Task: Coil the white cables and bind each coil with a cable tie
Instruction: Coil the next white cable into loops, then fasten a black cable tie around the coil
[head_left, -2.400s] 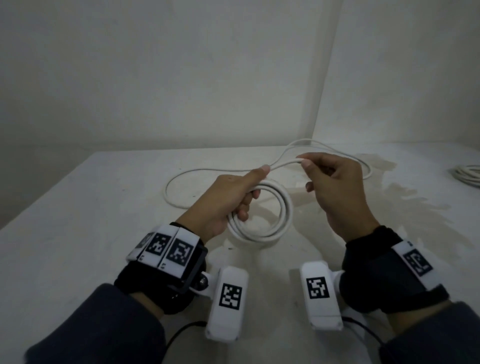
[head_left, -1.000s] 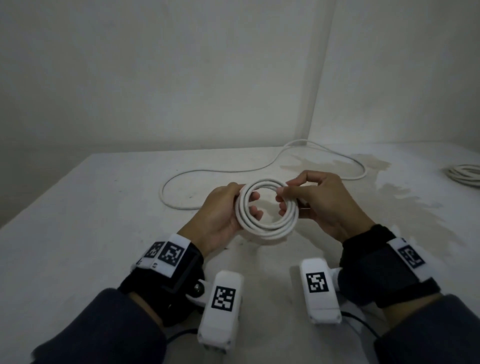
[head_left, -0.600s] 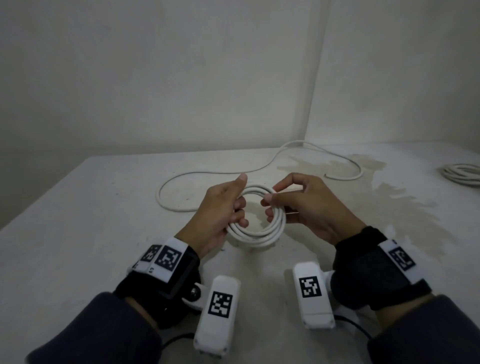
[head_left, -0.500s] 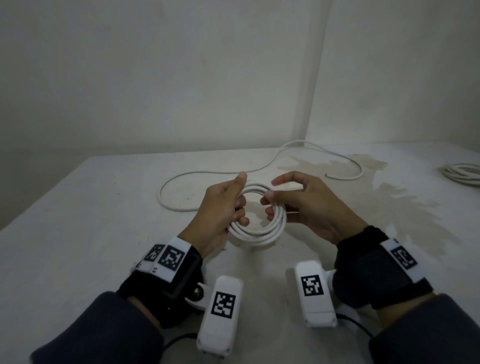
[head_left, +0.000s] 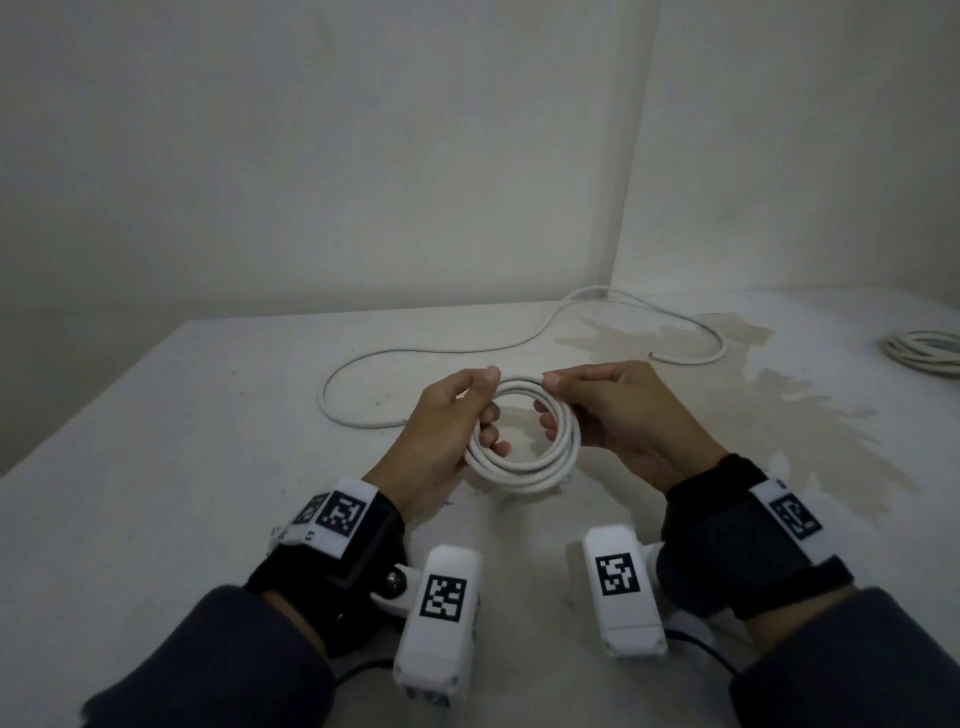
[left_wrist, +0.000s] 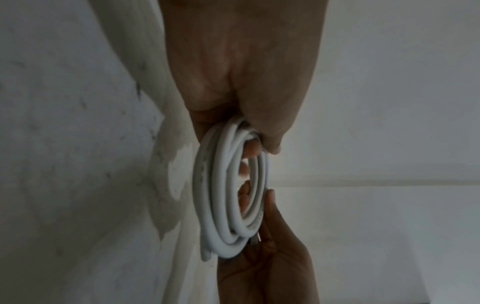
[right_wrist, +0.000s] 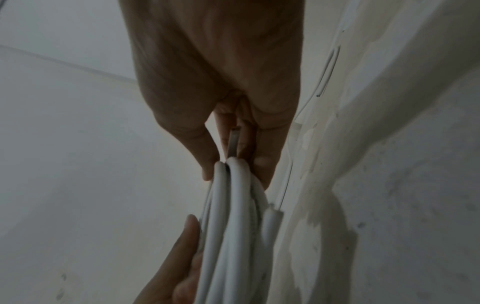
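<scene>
1. The left hand (head_left: 441, 426) has its fingers (head_left: 491, 413) hooked through the ring of the coil (head_left: 524, 467), thumb lying over the top of the turns. It is curled closed on the bundle, pinning the left side of the ring. I would guess this keeps the loops stacked so they cannot spring apart.

2. The right hand (head_left: 618, 415) grips the opposite side, fingertips poking through the hole and thumb on top at centre frame. In the right wrist view a short flat grey strip (right_wrist: 233, 144) shows between its fingers just above the turns. It may be a cable tie or the cable's end; I cannot tell which.

3. So the coil sits between the two hands, tilted up toward the wearer and held just above the surface (head_left: 156, 493). It touches both sets of fingers. The left wrist view shows several turns lying close together, with one cut end hanging at the bottom.

4. Holding it from both sides looks like steadying the bundle ahead of binding. No tie is closed round it as far as I can see.

5. Further out, a loose cable (head_left: 467, 353) snakes across the upper middle of the head view, well apart from the hands. A second coil (head_left: 924, 353) lies at the right edge.
</scene>
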